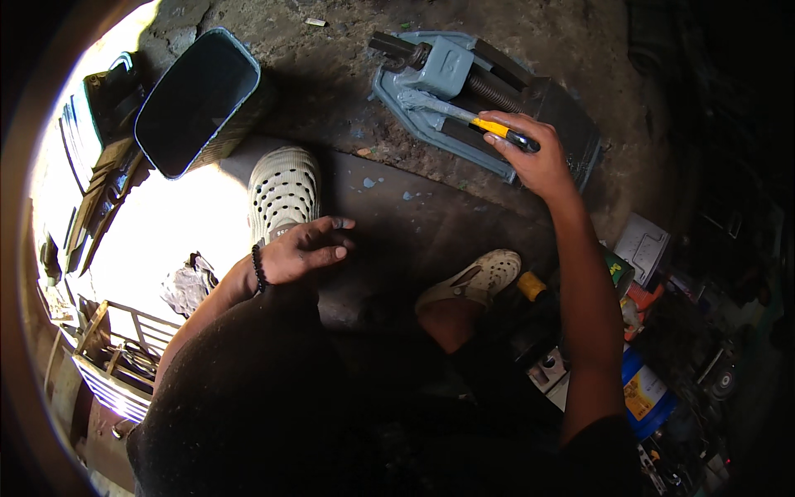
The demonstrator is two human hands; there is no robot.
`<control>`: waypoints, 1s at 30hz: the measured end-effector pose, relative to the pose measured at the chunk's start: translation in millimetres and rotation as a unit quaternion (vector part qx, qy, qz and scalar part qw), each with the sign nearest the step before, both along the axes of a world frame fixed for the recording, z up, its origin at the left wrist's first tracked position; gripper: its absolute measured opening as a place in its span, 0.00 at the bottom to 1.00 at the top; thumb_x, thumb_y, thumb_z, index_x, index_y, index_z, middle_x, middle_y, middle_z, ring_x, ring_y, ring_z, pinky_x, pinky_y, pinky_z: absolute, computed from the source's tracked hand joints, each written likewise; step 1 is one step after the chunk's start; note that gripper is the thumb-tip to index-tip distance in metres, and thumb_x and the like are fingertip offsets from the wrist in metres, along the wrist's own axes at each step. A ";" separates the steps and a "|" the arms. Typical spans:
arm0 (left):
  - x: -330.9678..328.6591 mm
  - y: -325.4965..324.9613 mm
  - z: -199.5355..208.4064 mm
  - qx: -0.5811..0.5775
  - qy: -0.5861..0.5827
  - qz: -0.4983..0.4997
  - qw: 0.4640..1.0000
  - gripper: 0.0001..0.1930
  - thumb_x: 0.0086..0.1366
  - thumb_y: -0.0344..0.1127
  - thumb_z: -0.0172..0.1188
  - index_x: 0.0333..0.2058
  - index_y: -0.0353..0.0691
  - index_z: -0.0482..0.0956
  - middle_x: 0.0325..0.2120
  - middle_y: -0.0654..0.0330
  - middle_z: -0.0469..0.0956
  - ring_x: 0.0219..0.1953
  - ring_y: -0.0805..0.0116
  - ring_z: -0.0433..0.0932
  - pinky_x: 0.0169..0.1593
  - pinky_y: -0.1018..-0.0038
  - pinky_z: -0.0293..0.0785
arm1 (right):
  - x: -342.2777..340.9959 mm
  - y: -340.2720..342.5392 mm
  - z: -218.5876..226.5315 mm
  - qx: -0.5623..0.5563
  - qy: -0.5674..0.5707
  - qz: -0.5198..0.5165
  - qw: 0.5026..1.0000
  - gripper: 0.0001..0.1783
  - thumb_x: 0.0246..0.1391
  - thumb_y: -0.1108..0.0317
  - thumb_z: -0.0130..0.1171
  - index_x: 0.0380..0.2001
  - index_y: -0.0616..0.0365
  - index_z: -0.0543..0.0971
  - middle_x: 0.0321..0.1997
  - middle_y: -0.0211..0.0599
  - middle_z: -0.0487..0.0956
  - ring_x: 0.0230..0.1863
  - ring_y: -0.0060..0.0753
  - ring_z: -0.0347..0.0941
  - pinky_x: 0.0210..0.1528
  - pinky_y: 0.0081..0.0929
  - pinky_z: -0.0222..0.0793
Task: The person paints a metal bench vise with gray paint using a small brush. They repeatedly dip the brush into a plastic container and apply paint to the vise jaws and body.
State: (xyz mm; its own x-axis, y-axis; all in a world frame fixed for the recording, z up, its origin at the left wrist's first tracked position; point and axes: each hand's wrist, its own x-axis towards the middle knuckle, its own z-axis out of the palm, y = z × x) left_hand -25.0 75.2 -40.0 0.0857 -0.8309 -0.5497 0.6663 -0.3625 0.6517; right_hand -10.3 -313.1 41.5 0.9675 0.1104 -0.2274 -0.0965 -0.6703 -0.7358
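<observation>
My right hand (542, 157) grips a paintbrush (490, 127) by its yellow and black handle. The brush's paint-covered head lies against a vise (448, 68) coated in wet-looking grey-blue paint. A dark threaded screw runs along the middle of the vise, and its right end sits in shadow. Above my knee, my left hand (300, 252) hangs with loosely bent fingers apart and nothing in it. It wears a dark bead bracelet (257, 269) at the wrist.
A tall open container (236, 132) stands left of the vise. My pale clogs (284, 186) are on the floor among paint drips. At lower left sits a slatted crate (108, 377) of tools. A blue bucket (650, 398) and clutter fill the right side.
</observation>
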 end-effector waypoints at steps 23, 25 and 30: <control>5.8 -1.6 5.1 0.007 -0.012 -0.026 1.000 0.29 0.72 0.41 0.59 0.66 0.37 0.62 0.53 0.53 0.77 0.56 0.67 0.75 0.61 0.70 0.70 | -51.7 -49.9 14.1 -0.127 -0.003 -0.045 0.991 0.18 0.51 0.75 0.69 0.47 0.56 0.84 0.48 0.41 0.85 0.50 0.39 0.81 0.54 0.33 0.73; 5.2 -1.4 3.6 0.005 -0.014 -0.025 1.000 0.29 0.72 0.41 0.59 0.66 0.36 0.62 0.53 0.53 0.77 0.55 0.67 0.75 0.60 0.70 0.70 | -54.0 -49.5 17.2 -0.147 -0.006 -0.042 0.988 0.18 0.51 0.75 0.69 0.47 0.56 0.84 0.48 0.41 0.85 0.50 0.40 0.81 0.54 0.33 0.73; 4.6 -1.1 1.2 -0.014 -0.025 -0.024 0.999 0.30 0.72 0.41 0.58 0.67 0.36 0.61 0.53 0.52 0.78 0.56 0.67 0.74 0.60 0.71 0.70 | -56.1 -43.1 23.5 -0.169 -0.011 -0.030 0.985 0.18 0.51 0.76 0.67 0.47 0.57 0.84 0.47 0.43 0.85 0.49 0.43 0.81 0.53 0.34 0.73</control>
State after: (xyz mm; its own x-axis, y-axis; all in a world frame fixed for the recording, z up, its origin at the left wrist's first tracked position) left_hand -20.4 74.1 -38.8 0.0722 -0.8494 -0.5227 0.6153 -0.3745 0.6936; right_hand -66.4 -356.2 65.0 0.9750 -0.0258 -0.2208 -0.1303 -0.8710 -0.4736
